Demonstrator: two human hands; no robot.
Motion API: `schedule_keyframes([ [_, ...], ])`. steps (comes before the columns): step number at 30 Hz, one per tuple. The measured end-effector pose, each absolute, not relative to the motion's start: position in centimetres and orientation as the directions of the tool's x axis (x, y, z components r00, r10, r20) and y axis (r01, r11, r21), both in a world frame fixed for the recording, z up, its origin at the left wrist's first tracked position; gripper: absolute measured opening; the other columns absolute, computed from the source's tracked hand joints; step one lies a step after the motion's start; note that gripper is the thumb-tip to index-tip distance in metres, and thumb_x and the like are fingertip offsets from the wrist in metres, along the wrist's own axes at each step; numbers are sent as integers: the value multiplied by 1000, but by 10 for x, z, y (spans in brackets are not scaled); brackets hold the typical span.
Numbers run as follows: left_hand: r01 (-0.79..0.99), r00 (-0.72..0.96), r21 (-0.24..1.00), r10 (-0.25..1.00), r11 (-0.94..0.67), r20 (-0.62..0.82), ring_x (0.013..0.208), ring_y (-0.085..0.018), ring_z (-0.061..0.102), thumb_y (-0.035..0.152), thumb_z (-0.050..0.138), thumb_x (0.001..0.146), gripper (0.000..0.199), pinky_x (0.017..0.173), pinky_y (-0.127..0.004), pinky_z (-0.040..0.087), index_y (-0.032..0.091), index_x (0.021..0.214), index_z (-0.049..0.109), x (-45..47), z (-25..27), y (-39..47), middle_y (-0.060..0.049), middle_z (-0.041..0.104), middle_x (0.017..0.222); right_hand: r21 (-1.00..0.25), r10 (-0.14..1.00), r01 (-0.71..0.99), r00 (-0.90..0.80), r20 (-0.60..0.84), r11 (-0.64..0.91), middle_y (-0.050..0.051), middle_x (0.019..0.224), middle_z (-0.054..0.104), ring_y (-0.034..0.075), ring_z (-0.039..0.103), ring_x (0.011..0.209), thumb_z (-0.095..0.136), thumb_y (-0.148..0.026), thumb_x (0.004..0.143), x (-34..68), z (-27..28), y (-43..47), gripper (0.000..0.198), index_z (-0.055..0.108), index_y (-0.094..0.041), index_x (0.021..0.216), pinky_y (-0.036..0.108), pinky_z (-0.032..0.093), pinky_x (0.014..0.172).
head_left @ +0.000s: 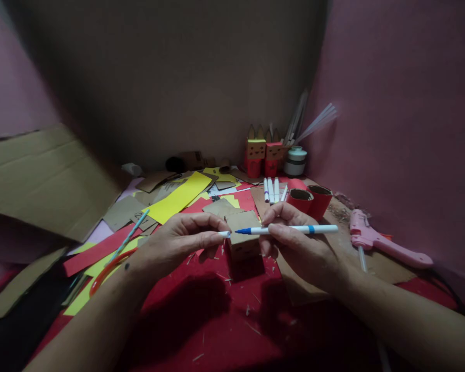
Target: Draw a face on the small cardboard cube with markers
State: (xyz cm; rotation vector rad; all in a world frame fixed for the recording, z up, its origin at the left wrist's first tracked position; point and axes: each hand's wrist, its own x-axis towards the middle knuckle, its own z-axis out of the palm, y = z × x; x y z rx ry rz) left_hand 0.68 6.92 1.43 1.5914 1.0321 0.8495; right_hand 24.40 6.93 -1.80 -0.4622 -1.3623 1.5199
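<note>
A white marker with a blue tip and a blue band (323,229) lies level between the thumb and fingers of my right hand (300,248). Its tip points left, uncovered. Opposite it, my left hand (188,235) pinches a small white marker cap (225,234), a short gap away from the tip. Behind and below both hands stands a small cardboard box (245,219) on the red tabletop (217,320); part of it is hidden by my fingers and the marker.
Several white markers (271,190) lie beyond my right hand, beside red tubes (320,201). A pink glue gun (387,243) rests at right. Two cardboard-faced figures (256,155) stand at the back near a jar (295,161). Yellow paper (182,194) and orange-handled scissors (104,274) lie left.
</note>
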Motion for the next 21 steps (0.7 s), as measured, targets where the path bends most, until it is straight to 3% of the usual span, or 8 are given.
schedule_keyframes([
  [13,192,443,974,896,-123,26,58,-9,57,26,70,87,11,57,-19,44,17,83,76,20,14,64,1,66,65,-916,810,-380,-493,317,127,0,72,71,12,64,66,70,-27,91,244,-26,71,10,65,-19,93,25,46,61],
  [21,28,471,1000,882,-3,-10,40,-4,51,30,73,87,15,40,-11,39,16,81,71,24,6,61,4,61,52,-972,752,-204,-622,218,113,3,79,74,14,67,71,57,-36,100,243,-24,67,24,73,-19,95,28,51,66],
])
